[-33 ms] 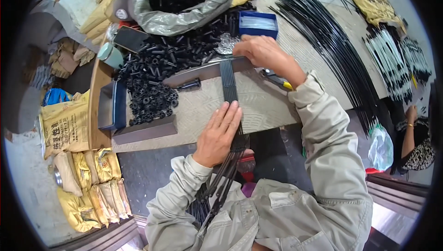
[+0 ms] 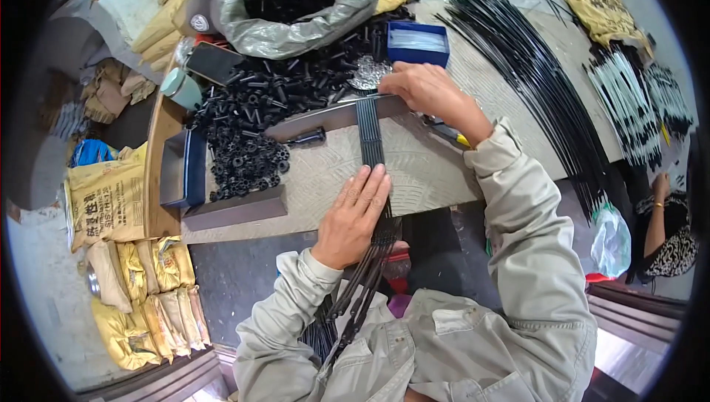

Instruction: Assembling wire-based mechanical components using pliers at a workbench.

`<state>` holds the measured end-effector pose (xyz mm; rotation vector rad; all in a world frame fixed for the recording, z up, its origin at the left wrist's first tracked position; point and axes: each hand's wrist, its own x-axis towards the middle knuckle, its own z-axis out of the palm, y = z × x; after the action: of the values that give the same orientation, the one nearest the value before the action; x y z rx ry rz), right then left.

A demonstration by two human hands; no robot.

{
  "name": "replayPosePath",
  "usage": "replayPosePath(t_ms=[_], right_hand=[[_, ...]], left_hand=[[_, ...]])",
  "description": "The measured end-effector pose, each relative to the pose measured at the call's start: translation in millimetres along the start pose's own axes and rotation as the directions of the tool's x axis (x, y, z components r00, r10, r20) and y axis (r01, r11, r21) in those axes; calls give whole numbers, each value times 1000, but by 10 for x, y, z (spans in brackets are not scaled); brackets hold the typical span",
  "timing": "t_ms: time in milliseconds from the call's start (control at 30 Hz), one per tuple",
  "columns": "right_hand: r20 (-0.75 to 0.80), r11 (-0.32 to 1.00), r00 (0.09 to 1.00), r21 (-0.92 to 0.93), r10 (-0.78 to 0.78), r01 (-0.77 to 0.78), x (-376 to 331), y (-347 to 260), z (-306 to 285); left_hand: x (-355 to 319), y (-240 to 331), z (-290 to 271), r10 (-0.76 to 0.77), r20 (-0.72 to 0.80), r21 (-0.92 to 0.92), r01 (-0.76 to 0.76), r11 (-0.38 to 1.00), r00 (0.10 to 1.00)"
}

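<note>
A flat row of thin black cables lies side by side across the table and over its near edge, the near ends hanging toward my lap. My left hand rests palm down on the row, its fingers stretched out and lying flat. At the far end of the row, my right hand is bent with thumb and fingertips pressed together beside a grey metal bar. Whatever those fingertips hold is too small or hidden. A heap of tiny silvery parts lies just beyond the right fingertips.
Loose black bolt-like parts and black nuts cover the table's left. Behind stands an open grey sack. A blue box and pliers flank my right hand. Long black cables lie rightward; another person's arm shows beyond.
</note>
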<state>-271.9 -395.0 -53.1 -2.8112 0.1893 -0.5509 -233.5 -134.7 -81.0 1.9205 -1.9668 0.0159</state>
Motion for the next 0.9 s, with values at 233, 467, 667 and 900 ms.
replayPosePath(t_ms=[233,467,667,900], right_hand=[[-58,999,998,-28,37,-39,-68,-17,27],[-80,1000,997,-17,15,-16,-14,-10,63],[-63,999,997,-31,32,-34,-19,-12,72],[-98,1000,995,-11,-9,8,-31,-23,81]], left_hand=[[-61,-2,-27,-20,13,0,20,1000,1000],[-42,-34,-7,-18,11,17,17,1000,1000],[-36,-20,-21,-15,12,-7,15,1000,1000],[-81,-72,39,-3,31,51,2,999,1000]])
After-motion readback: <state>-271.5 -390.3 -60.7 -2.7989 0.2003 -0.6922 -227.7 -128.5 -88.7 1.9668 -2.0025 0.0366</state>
